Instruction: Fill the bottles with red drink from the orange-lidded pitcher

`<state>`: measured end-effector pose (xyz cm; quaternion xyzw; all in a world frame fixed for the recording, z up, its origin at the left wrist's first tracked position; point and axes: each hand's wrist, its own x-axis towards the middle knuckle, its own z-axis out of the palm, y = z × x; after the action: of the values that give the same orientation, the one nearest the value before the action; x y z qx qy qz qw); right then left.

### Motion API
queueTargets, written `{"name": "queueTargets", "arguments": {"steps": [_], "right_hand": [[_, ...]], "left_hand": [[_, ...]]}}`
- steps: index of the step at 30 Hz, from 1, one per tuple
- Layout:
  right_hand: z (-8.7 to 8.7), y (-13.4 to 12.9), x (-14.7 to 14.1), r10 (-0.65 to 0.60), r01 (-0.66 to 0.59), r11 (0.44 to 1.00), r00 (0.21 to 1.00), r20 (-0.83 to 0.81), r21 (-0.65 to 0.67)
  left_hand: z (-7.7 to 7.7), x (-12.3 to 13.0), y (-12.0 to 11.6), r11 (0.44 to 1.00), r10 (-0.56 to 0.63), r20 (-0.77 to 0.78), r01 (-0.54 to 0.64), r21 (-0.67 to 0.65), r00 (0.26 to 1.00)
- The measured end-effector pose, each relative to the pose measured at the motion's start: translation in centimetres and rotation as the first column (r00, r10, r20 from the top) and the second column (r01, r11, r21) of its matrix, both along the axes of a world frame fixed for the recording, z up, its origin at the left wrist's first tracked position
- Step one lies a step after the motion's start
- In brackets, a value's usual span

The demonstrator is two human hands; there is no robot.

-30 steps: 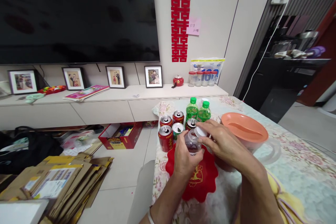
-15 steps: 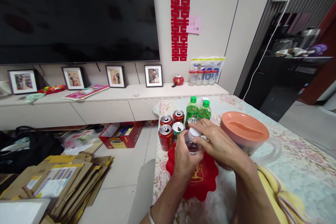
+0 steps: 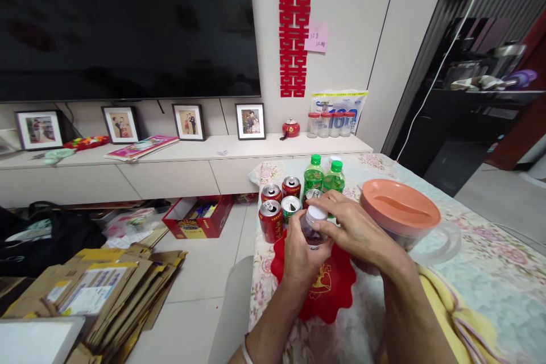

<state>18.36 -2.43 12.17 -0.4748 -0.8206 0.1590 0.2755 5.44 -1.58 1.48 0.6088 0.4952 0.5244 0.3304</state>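
Observation:
A small clear bottle (image 3: 310, 233) with dark contents stands upright between my hands, over a scalloped red mat (image 3: 333, 296) with gold print. My left hand (image 3: 301, 259) is wrapped round its body. The fingers of my right hand (image 3: 354, 224) are closed on the white cap (image 3: 317, 214), which sits on the bottle's neck. Just beyond are several drink cans, among them a red can (image 3: 271, 223) and a green can (image 3: 290, 205). Behind them stand a green-capped bottle (image 3: 314, 175) and a second one (image 3: 335, 179).
A clear pitcher with an orange lid (image 3: 401, 205) stands right of my hands, near a yellow cloth (image 3: 454, 313). Flattened cardboard (image 3: 140, 284) and a red box (image 3: 198, 222) lie on the floor. Red-lidded jars (image 3: 325, 125) line the white cabinet (image 3: 179, 179).
The view has shifted slightly. Both hands keep the same hold on the bottle and its cap; no turn of the cap can be made out.

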Motion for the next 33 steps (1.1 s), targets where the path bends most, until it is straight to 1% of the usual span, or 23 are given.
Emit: {"name": "queueTargets", "arguments": {"steps": [4,8,12,15,21,27,33], "right_hand": [[0.1,0.1,0.0,0.005,-0.005,1.000,1.000,-0.006,0.002],[0.2,0.0,-0.2,-0.005,0.005,1.000,1.000,0.000,-0.003],[0.3,-0.3,-0.6,-0.056,0.056,0.998,0.998,0.037,0.008],[0.3,-0.3,-0.6,-0.072,0.072,0.997,0.995,0.066,0.009],[-0.2,-0.3,0.1,-0.009,0.006,0.999,0.998,0.060,0.048],[-0.5,0.0,0.5,0.064,-0.068,0.992,0.997,0.035,0.109],[-0.3,0.2,0.4,0.082,-0.083,0.993,0.997,0.013,0.082]], "left_hand": [[-0.4,0.0,0.1,1.000,0.021,-0.025,-0.020,0.013,0.999],[-0.6,0.0,0.2,1.000,0.012,-0.035,-0.011,0.020,0.999],[-0.5,0.0,0.2,1.000,0.020,-0.017,-0.020,-0.002,1.000],[-0.3,0.0,0.0,1.000,0.000,-0.002,0.000,-0.010,1.000],[0.0,-0.2,-0.2,1.000,-0.011,0.026,0.010,0.007,1.000],[0.0,-0.2,0.0,1.000,-0.004,-0.008,0.004,0.021,1.000],[-0.1,0.1,0.0,1.000,0.001,-0.026,0.000,0.031,1.000]]}}
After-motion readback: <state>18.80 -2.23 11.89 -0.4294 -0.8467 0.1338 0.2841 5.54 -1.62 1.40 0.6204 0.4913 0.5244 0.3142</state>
